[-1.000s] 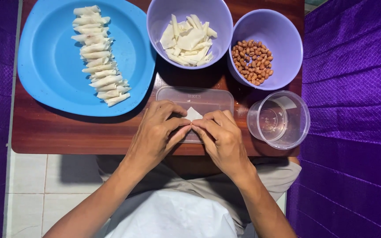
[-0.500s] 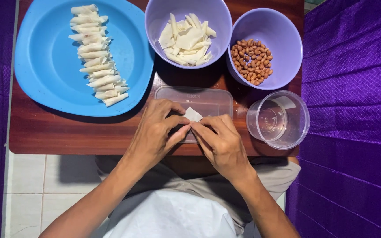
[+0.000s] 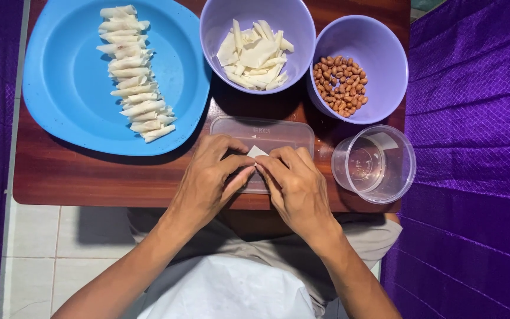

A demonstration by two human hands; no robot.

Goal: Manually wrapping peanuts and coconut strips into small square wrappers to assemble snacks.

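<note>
A: Your left hand (image 3: 208, 180) and right hand (image 3: 293, 183) meet over the clear flat lid (image 3: 264, 139) at the near edge of the worktop (image 3: 90, 177). Both are closed in a pinch on one small white wrapper piece (image 3: 256, 152), with only its pointed corner showing between your fingertips.

B: Why hold it that low, right on the lid?

A: It looks as if you use the lid as a clean, flat surface to press against, so the thin sheet stays tight while both thumbs work it. That is my reading, not something I can see directly; what is inside the fold is hidden.

B: And the rest?

A: Everything sits within reach. The purple bowl of wrapper pieces (image 3: 255, 50) is straight ahead, the purple bowl of peanuts (image 3: 340, 85) just to its right, and the clear round tub (image 3: 376, 162) stands beside your right hand. The blue plate (image 3: 72, 100) is on your left, with a row of finished rolls (image 3: 132, 71) lined up along it.

B: Anything different from half a second ago?

A: Very little. Your hands stay in the same spot over the lid, and the white corner shows a touch less, as though tucked further in. The bowls, tub and plate have not shifted.
</note>
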